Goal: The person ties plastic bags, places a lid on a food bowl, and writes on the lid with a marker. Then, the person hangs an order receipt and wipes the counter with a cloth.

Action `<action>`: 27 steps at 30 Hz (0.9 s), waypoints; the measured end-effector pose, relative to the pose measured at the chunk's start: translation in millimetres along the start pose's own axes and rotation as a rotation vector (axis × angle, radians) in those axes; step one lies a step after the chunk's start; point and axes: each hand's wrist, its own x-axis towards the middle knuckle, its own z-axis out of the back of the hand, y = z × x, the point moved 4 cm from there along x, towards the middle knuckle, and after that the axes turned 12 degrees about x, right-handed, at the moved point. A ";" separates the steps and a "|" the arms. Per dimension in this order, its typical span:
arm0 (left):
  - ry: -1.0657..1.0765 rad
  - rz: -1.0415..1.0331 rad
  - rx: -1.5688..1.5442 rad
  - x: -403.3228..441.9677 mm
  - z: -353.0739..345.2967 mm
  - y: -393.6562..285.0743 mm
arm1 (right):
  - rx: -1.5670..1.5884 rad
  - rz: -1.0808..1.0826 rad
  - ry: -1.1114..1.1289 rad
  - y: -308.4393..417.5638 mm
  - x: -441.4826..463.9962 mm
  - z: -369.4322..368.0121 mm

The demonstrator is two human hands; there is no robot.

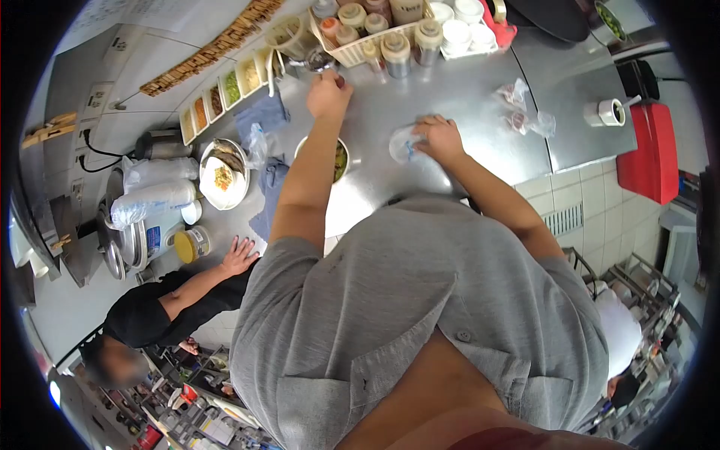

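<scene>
Left hand: it is curled beside a shiny metal item; the fingers cover the contact, so I cannot tell if it grips.
Right hand: its fingers touch a clear plastic piece with blue marks, lying on the steel table; I cannot tell if they pinch it.
Half-hidden bowl: under the left forearm I see only part of a bowl, with greenish food inside (the name of it I cannot read from here).
Topping trays: left of the left hand, a row of trays holds orange, brown, green and pale pieces.
White bowl: left of the left forearm, a bowl has white food with orange bits.
Bottle basket: ahead, between the two hands, a cream basket carries bottles, cut by the upper edge.
Small bags: right of the right hand, clear bags have reddish contents, hard to make out.
Other person: a co-worker's open hand rests behind the left hand.
</scene>
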 end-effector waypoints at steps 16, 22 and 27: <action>0.072 -0.765 0.194 -146.9 -27.3 -82.4 | 0.188 -0.013 -0.153 -1.8 -4.4 7.7; -0.021 -0.736 0.241 -161.4 -16.1 -81.1 | 0.311 0.010 -0.134 -3.4 0.9 10.8; 0.076 -0.663 0.372 -163.5 -12.7 -82.8 | 0.680 0.197 -0.215 26.3 -4.1 41.9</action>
